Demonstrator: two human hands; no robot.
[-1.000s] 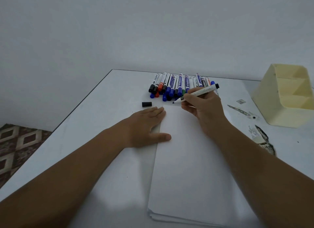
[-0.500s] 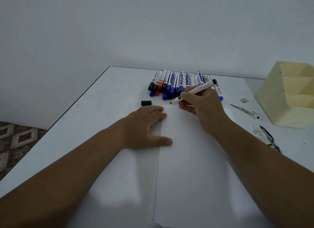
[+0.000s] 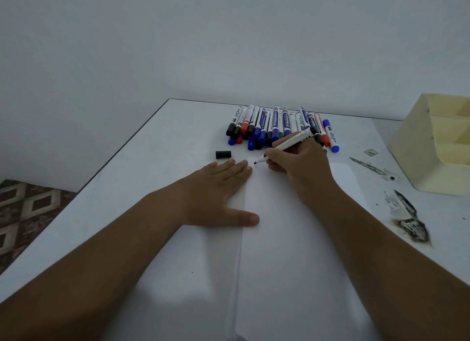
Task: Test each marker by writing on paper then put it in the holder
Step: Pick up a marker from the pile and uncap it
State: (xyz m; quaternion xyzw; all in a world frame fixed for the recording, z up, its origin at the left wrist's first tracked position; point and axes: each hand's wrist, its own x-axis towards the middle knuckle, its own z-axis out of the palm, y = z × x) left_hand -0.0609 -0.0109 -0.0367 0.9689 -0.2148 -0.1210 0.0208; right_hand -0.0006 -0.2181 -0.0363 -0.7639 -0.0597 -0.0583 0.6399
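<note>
Near bench far edge | right hand (image 3: 302, 168) grips uncapped marker (image 3: 287, 143), tip at paper (image 3: 292, 251) top corner | left hand (image 3: 216, 188) flat, pinning sheet | risk: stroke runs off onto bench; loose cap (image 3: 223, 154) may roll | holder (image 3: 437, 147) far-right, path open past marker pile (image 3: 277, 127)

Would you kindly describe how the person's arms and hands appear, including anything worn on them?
Both forearms are bare as far as the frame shows; no sleeves are visible. The left hand and right hand carry no gloves, rings, watch or bracelets that I can see. Nails look short and unpainted.
</note>
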